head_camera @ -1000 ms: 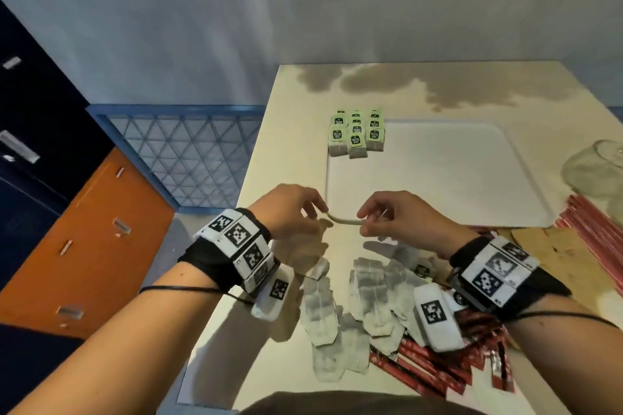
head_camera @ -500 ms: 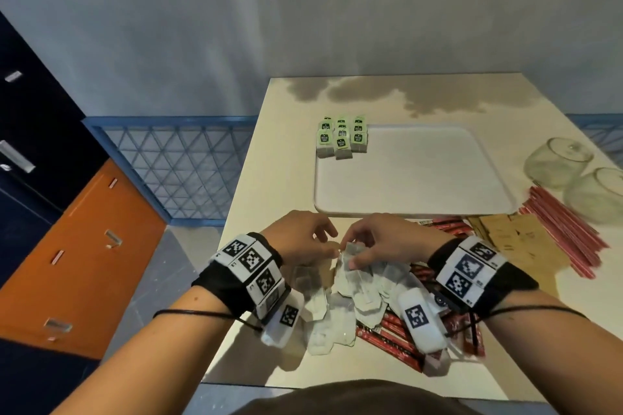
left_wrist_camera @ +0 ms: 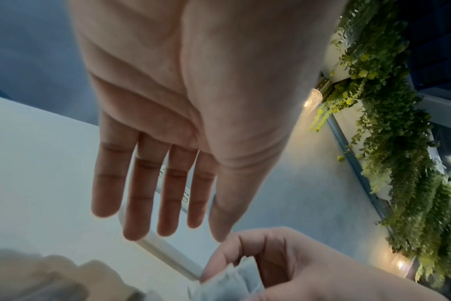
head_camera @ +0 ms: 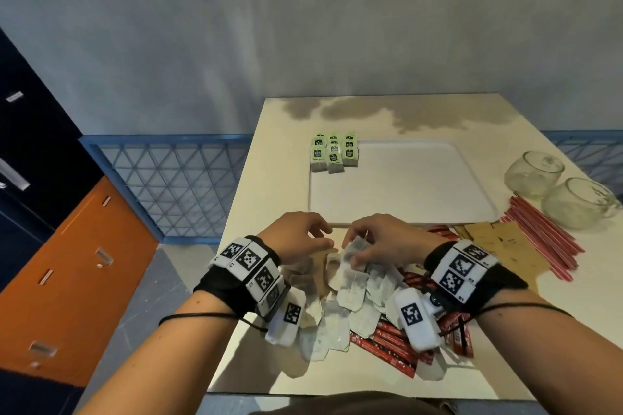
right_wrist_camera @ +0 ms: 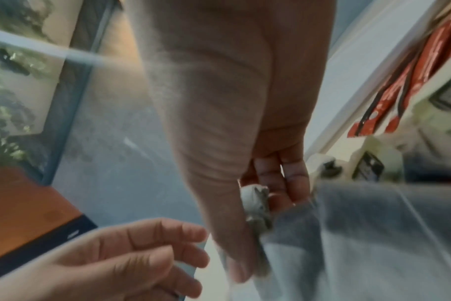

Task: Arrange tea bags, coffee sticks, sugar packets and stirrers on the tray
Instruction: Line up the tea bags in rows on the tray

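A loose pile of pale tea bags [head_camera: 350, 300] lies on the table just in front of the white tray [head_camera: 404, 199]. My right hand [head_camera: 355, 251] pinches one tea bag [right_wrist_camera: 256, 203] from the pile's far end between thumb and fingers. My left hand [head_camera: 323, 239] hovers close beside it with fingers [left_wrist_camera: 142, 203] straight and holds nothing. Several green-labelled tea bags [head_camera: 333, 153] stand in rows at the tray's far left corner. Red coffee sticks [head_camera: 387, 344] lie under the pile, partly hidden by my right wrist.
Brown sugar packets [head_camera: 499, 246] and red stirrers [head_camera: 542, 236] lie right of the hands. Two glass cups [head_camera: 536, 172] stand at the table's right edge. The table's left edge drops to the floor beside an orange cabinet [head_camera: 67, 280].
Both hands have drawn back from the tray's front edge to the tea bag pile. The thin pale item they held between them is gone, and the right hand now pinches a tea bag.
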A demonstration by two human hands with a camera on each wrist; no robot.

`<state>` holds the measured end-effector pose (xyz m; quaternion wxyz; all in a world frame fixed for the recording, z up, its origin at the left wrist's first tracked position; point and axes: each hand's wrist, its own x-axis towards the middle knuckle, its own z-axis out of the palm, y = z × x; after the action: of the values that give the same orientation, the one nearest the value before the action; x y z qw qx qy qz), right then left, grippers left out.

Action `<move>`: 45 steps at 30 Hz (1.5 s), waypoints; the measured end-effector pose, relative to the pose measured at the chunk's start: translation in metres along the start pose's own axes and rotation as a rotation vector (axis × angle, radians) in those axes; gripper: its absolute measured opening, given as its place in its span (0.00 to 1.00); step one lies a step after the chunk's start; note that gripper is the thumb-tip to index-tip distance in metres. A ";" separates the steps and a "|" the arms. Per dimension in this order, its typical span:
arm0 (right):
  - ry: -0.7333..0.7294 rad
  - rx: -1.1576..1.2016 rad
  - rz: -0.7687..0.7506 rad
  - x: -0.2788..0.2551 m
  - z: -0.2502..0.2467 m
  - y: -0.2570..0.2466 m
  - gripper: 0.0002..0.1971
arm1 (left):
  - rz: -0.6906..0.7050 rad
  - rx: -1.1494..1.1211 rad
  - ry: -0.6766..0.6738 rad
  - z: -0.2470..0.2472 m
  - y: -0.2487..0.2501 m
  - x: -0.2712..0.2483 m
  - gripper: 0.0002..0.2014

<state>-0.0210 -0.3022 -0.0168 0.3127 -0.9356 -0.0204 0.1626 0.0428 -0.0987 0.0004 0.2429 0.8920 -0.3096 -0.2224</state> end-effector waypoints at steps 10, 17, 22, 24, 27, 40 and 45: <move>0.319 1.023 0.026 -0.006 -0.013 -0.009 0.17 | 0.151 -0.573 0.030 0.022 0.017 0.016 0.24; 0.297 1.252 0.054 -0.004 -0.007 -0.019 0.23 | 0.083 -1.056 0.161 0.040 0.043 0.026 0.25; 0.188 1.058 0.030 -0.013 -0.019 -0.013 0.18 | -0.080 -1.242 0.249 0.036 0.043 0.033 0.21; 0.272 0.816 0.057 -0.013 -0.029 -0.002 0.18 | -0.161 -1.315 0.304 0.032 0.041 0.037 0.18; 0.345 0.374 0.125 -0.008 -0.036 0.023 0.14 | -0.240 -1.421 0.326 0.030 0.033 0.038 0.16; 0.246 -0.288 0.149 0.005 -0.016 0.038 0.07 | -0.349 -1.582 0.244 0.033 0.011 0.048 0.06; 0.287 -0.025 0.162 0.006 -0.026 0.043 0.09 | -0.229 -1.347 0.323 0.028 0.006 0.044 0.08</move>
<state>-0.0094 -0.3511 -0.0242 0.2864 -0.9517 0.0982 0.0516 0.0562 -0.1403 -0.0286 0.7606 0.5964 0.0313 -0.2546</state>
